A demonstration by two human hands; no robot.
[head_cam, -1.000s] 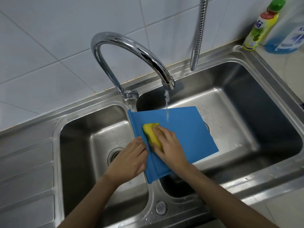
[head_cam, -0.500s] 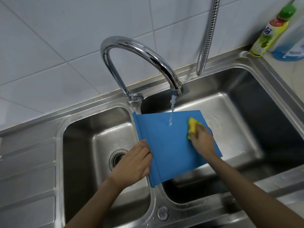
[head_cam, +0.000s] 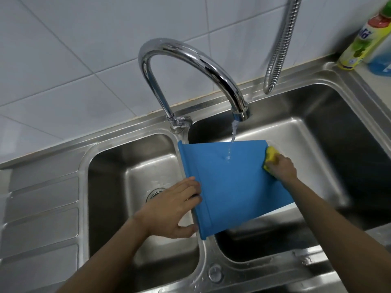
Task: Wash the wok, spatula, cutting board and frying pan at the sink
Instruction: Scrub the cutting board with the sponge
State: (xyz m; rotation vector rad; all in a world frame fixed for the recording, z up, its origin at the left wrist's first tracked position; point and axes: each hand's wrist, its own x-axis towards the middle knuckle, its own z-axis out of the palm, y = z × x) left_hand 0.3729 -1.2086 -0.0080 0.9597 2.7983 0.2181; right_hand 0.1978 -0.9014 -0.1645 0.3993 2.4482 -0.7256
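Note:
A blue cutting board [head_cam: 232, 182] lies tilted over the right sink basin [head_cam: 317, 144], its left edge at the divider between the two basins. My left hand [head_cam: 171, 208] grips that left edge. My right hand [head_cam: 282, 169] presses a yellow sponge [head_cam: 270, 157] against the board's far right corner. Water runs from the chrome faucet [head_cam: 190, 60] onto the upper middle of the board. No wok, spatula or frying pan is in view.
The left basin [head_cam: 118, 166] holds only its drain [head_cam: 155, 192]. A drainboard [head_cam: 40, 208] lies at the far left. A metal hose [head_cam: 281, 43] hangs above the right basin. A green-yellow detergent bottle [head_cam: 364, 39] and a blue bottle [head_cam: 380, 58] stand at the back right.
My right hand slid the sponge from the board's left middle across to its far right corner. My left hand kept its grip on the left edge.

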